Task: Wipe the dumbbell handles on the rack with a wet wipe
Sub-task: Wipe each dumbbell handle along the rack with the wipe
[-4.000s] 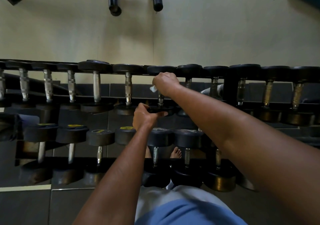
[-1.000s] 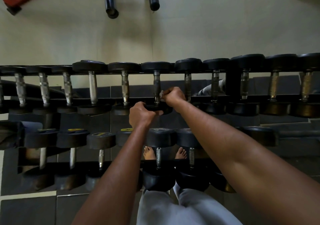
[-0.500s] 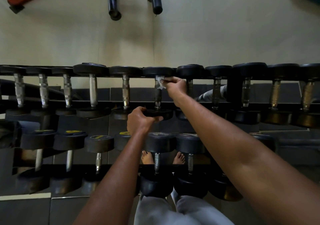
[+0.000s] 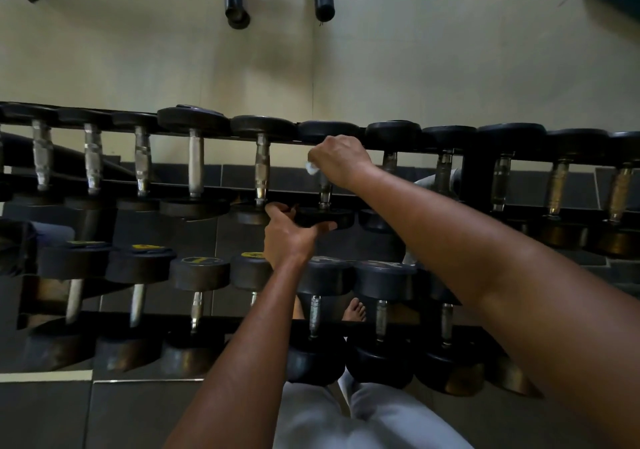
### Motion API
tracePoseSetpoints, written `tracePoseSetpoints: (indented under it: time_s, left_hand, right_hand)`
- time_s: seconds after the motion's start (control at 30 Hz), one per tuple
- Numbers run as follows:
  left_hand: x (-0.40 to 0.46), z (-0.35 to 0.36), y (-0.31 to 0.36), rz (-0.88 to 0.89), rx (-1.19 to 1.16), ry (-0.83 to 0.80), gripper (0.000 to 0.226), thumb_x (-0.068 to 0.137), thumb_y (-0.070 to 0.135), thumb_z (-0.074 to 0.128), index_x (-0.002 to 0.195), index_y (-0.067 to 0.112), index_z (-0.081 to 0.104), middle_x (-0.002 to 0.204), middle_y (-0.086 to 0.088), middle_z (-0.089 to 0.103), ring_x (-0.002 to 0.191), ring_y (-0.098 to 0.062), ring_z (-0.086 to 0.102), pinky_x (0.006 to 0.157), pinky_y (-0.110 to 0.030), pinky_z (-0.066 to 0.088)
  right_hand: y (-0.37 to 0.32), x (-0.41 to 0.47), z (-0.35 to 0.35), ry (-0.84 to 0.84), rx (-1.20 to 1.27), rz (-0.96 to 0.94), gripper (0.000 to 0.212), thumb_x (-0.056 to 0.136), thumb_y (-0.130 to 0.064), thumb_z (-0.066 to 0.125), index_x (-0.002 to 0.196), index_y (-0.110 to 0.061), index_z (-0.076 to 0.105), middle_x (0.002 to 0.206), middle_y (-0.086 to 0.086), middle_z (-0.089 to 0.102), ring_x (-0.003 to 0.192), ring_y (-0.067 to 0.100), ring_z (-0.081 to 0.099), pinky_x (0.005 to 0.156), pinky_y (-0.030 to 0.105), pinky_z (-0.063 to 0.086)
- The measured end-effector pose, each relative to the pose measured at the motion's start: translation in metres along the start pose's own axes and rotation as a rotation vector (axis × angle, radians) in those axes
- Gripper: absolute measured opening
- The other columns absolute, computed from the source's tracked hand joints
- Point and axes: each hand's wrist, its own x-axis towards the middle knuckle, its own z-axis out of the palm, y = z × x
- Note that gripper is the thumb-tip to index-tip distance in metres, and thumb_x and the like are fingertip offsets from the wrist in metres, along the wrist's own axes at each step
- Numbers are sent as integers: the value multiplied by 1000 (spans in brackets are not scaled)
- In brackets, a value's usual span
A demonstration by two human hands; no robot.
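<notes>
One handle is under the wipe at this moment: the right hand (image 4: 341, 161) is curled round the metal handle (image 4: 325, 190) of a dumbbell near the middle of the upper rack row (image 4: 464, 152), with a scrap of white wet wipe (image 4: 312, 168) showing at its left edge. Most of that handle is hidden under the fist; only its near end is visible. The left hand (image 4: 289, 237) grips the near head (image 4: 325, 218) of the same dumbbell, fingers curled over its rim, apparently to steady it.

Progress (judgement only): nothing shows which handles are already clean, no wet sheen or marks that I can make out. Five handles lie to the left of the working one on the upper row and roughly five to the right, and the lower row (image 4: 201, 272) holds more, so at least one side of the upper row and probably the lower row remain.

Orientation: the dumbbell lies flat across the rack rails, its long axis running from the person towards the wall (image 4: 450, 50), far head at the back rail, near head at the front. Neighbouring handles lie parallel to it, side by side.
</notes>
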Motion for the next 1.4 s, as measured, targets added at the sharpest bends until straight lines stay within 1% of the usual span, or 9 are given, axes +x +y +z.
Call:
tracePoseSetpoints:
  time_s: [0.17, 0.37, 0.47, 0.6, 0.8, 0.93, 1.07, 1.27, 1.4]
  left_hand:
    - [2, -3, -2, -11, -9, -26, 99, 58, 56, 101, 131, 20, 45, 126, 2, 72, 114, -20, 70, 80, -29, 49]
    - [6, -1, -7, 35, 12, -38, 97, 61, 57, 99, 132, 21, 44, 124, 1, 71, 109, -19, 70, 79, -31, 52]
    - [8, -2, -6, 43, 45, -44, 97, 58, 63, 98, 128, 21, 45, 120, 1, 71, 105, -20, 70, 80, -34, 56]
    - [6, -6, -1, 51, 89, -65, 94, 58, 64, 97, 126, 21, 47, 116, 6, 67, 100, -17, 65, 77, -32, 51]
    - [0, 1, 9, 90, 148, -100, 81, 65, 60, 97, 121, 24, 51, 115, 5, 63, 106, -21, 67, 82, -34, 54]
    - [-23, 26, 18, 203, 259, 26, 63, 78, 49, 91, 121, 22, 53, 127, -4, 54, 116, -24, 59, 84, -39, 55]
    - [-57, 67, 28, 279, 237, 3, 48, 87, 54, 82, 114, 18, 62, 115, -3, 59, 105, -21, 62, 79, -33, 50]
    - [-83, 116, 44, 210, 261, -81, 68, 85, 65, 79, 128, 15, 64, 125, -6, 63, 113, -24, 65, 89, -35, 55]
    - [-76, 120, 52, 152, 329, -93, 73, 85, 66, 78, 131, 12, 61, 129, -9, 58, 113, -27, 62, 89, -39, 57]
  right_hand:
    - [-15, -9, -1, -161, 26, -114, 22, 103, -39, 66, 107, -22, 78, 87, 0, 69, 79, 21, 65, 75, 38, 58]
    - [-30, -29, 15, -224, 114, -73, 13, 101, -34, 68, 99, -21, 72, 84, -1, 63, 75, 18, 64, 72, 38, 60]
    - [-23, -38, 18, -240, 367, 88, 7, 98, -33, 73, 103, -31, 76, 95, -6, 69, 86, 16, 66, 83, 40, 60]
    - [0, -68, 32, -127, 973, 432, 11, 91, -32, 83, 102, -32, 80, 108, -12, 76, 100, 7, 69, 89, 30, 57]
    - [43, -146, 45, 137, 1419, 680, 23, 92, -27, 84, 114, -23, 81, 104, -2, 80, 97, 15, 77, 78, 33, 66]
    - [72, -183, 46, 158, 1511, 689, 27, 95, -20, 81, 121, -16, 77, 106, 7, 78, 94, 23, 79, 74, 35, 67]
    - [97, -207, 49, 111, 1521, 623, 33, 99, -13, 76, 131, -13, 69, 108, 11, 75, 82, 22, 78, 74, 36, 67]
    - [124, -223, 50, 57, 1490, 603, 23, 99, -4, 72, 122, -10, 73, 102, 12, 74, 90, 27, 78, 80, 47, 67]
    - [129, -215, 49, 33, 1423, 594, 14, 98, -10, 75, 110, -18, 76, 98, 10, 76, 82, 24, 80, 78, 47, 68]
